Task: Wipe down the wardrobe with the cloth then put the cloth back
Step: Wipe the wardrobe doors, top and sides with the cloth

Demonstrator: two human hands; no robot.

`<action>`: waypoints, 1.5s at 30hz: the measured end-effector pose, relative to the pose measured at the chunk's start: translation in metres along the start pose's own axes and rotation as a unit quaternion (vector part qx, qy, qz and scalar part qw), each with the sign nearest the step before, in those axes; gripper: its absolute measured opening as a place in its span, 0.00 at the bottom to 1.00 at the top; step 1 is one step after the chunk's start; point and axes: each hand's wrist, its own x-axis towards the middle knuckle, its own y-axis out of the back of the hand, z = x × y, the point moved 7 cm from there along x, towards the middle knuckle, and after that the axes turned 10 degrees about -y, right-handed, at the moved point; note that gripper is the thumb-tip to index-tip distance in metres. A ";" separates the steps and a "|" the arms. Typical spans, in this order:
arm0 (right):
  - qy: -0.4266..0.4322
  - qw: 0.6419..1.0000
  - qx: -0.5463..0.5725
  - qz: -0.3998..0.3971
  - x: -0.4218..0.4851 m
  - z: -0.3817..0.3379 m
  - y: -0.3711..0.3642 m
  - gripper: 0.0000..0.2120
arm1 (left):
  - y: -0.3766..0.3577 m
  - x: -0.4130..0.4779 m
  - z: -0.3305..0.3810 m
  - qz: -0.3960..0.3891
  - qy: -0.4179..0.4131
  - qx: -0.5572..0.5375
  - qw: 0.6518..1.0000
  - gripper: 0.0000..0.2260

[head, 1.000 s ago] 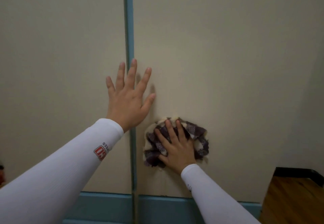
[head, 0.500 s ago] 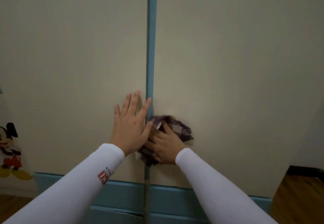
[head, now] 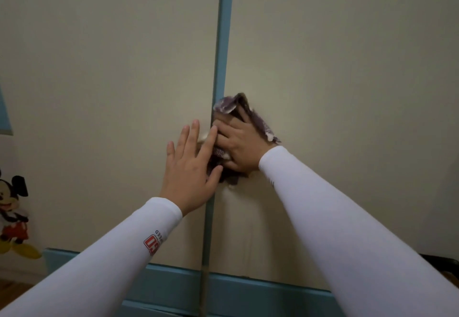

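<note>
Pressing the crumpled purple-and-white checked cloth (head: 236, 104) against the cream wardrobe door (head: 323, 68), the right hand (head: 238, 145) bunched it under curled fingers. The left hand (head: 191, 167) lay spread flat, touching the right across the teal centre strip (head: 224, 31), probably bracing the doors.

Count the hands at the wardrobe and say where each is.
2. The left hand lies flat on the left door by the blue strip; the right hand holds the cloth against the right door.
</note>
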 end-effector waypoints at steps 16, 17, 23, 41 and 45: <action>-0.095 0.992 -0.072 0.047 0.054 0.057 0.040 0.25 | 0.010 0.020 0.014 0.051 -0.027 -0.001 0.998 0.33; -0.110 0.991 -0.064 0.051 0.052 0.057 0.040 0.25 | 0.011 0.019 0.014 0.058 -0.025 -0.008 0.998 0.33; -0.190 0.979 -0.073 0.034 0.005 0.031 0.011 0.30 | 0.008 0.010 0.018 0.086 -0.006 -0.068 0.994 0.33; -0.201 0.976 0.070 -0.054 -0.123 -0.083 -0.074 0.33 | -0.081 -0.050 0.036 -0.115 -0.018 0.049 0.992 0.34; -0.173 0.981 0.017 -0.081 -0.149 -0.076 -0.089 0.30 | -0.092 -0.053 0.033 -0.102 -0.001 0.066 0.993 0.34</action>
